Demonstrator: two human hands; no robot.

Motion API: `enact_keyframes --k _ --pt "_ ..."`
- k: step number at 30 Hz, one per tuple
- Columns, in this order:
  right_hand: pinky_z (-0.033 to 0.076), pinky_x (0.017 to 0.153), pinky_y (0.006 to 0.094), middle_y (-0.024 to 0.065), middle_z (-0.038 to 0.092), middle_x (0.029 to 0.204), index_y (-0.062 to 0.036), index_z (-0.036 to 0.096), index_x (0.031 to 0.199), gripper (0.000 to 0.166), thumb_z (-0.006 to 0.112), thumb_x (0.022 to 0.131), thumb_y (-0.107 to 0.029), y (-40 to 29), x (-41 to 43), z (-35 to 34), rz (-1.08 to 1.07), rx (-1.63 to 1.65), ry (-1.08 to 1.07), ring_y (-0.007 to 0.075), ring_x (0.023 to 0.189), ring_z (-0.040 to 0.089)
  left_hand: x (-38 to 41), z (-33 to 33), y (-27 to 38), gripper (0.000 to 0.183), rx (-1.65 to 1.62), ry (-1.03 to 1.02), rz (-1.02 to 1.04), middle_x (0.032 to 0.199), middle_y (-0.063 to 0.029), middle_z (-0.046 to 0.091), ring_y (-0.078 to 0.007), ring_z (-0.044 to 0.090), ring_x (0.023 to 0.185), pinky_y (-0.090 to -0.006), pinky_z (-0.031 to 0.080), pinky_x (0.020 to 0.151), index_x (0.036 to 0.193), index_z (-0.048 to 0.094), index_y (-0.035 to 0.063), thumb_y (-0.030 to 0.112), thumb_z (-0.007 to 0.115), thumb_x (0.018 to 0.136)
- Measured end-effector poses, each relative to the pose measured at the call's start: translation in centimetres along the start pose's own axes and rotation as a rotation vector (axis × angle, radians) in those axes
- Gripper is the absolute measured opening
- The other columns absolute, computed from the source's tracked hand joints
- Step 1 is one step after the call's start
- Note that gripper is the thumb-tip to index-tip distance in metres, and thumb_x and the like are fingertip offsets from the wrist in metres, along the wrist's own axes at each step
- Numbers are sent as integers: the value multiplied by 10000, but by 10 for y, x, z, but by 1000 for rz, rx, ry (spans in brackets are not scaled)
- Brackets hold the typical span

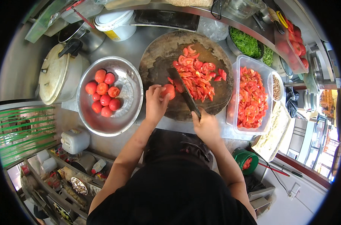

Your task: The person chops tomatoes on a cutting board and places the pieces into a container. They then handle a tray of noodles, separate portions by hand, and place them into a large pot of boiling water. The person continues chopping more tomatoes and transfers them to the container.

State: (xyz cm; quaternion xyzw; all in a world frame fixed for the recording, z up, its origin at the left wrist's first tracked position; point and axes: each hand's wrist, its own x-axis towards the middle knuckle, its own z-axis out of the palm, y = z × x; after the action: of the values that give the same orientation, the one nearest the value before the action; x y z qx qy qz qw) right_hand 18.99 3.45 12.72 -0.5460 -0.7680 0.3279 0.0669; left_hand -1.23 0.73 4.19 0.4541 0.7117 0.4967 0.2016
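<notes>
My left hand (156,102) holds a tomato (168,91) at the left front of a round wooden chopping board (156,56). Gripped by its handle in my right hand (207,126) is a dark-bladed kitchen knife (184,88), its blade slanting away to the left, beside the tomato. Cut tomato pieces (198,76) lie heaped just right of the blade. To the left, a metal basin (128,104) contains several whole tomatoes (102,88). On the right stands a clear plastic tub (238,84) filled with cut tomato (252,98).
A lidded pot (55,73) stands far left, and a white bucket (114,25) is behind the basin. Chopped greens (245,42) fill a bowl at the back right. Noodles (274,129) lie in a tray beyond the tub. A green bin (247,161) is low on the right.
</notes>
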Motion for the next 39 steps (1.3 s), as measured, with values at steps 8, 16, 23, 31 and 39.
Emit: enact_keyframes --k 8,16,23,31,39 --pt "504 766 555 302 653 809 32 645 947 301 597 930 -265 -4 9 -5 19 -61 -138 492 834 637 -14 -7 -19 230 79 -24 124 1107 -137 619 -350 559 945 -412 498 816 944 597 27 15 742 765" --pt "517 766 551 286 664 815 18 629 887 300 574 935 -273 11 17 2 -8 -145 -262 475 813 651 -23 -15 -14 371 160 -28 100 1088 -146 562 -318 565 918 -352 543 736 1099 640 59 32 755 747" --pt "518 740 553 294 652 784 29 637 839 303 618 910 -265 28 10 36 -35 -148 -220 479 794 649 -38 -23 -14 410 258 -19 199 1150 -153 534 -355 528 1025 -416 506 832 1078 628 83 66 788 700" --pt "509 729 555 294 643 766 41 632 848 314 633 907 -268 2 9 -6 9 -66 -32 490 800 637 -28 3 -29 344 188 -2 348 1211 -120 563 -380 477 1097 -451 427 932 1032 634 93 34 775 724" --pt "537 682 533 260 660 733 8 623 852 267 587 926 -247 13 4 5 -63 -175 -93 452 723 667 -32 -5 -27 307 181 -62 461 1110 -85 607 -332 552 1014 -418 467 880 1042 649 79 -55 697 770"
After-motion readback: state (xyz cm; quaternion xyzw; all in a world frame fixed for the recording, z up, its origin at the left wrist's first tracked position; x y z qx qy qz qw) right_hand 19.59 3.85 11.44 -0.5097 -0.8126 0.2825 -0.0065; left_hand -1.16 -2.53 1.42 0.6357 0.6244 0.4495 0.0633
